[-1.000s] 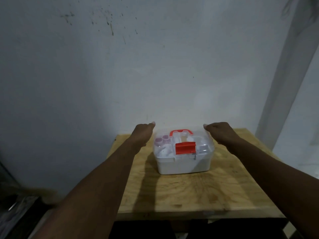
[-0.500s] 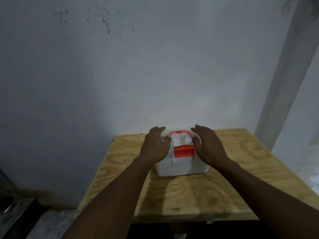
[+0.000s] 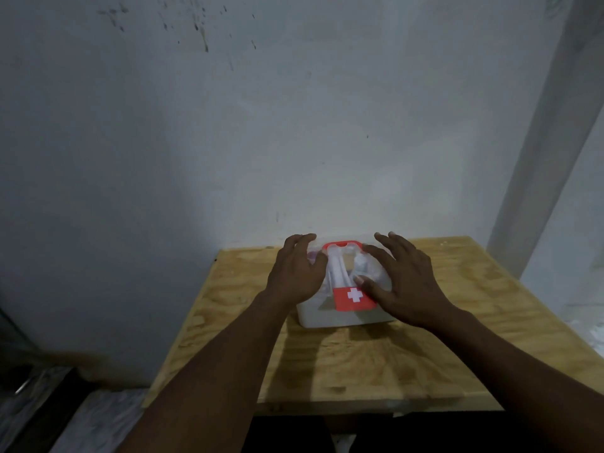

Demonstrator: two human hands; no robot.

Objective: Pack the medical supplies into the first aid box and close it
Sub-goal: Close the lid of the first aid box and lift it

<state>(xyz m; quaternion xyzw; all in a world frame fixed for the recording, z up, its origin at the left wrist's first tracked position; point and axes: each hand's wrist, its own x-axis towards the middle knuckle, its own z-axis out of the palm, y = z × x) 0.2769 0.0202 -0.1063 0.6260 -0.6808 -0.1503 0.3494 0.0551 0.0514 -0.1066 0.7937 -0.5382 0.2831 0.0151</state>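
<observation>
Two flat hands [image 3: 353,279], clear-lidded box [image 3: 330,317]

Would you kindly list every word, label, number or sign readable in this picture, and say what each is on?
White cross sign, no letters: on the red latch at the front of the first aid box.
No words, brands or numbers can be read anywhere else; the supplies under the clear lid are too blurred to show any print.

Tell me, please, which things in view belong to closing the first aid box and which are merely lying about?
Belong to the job:
first aid box
red latch
left hand
right hand

Just there:
wooden table
dark clutter on the floor
</observation>
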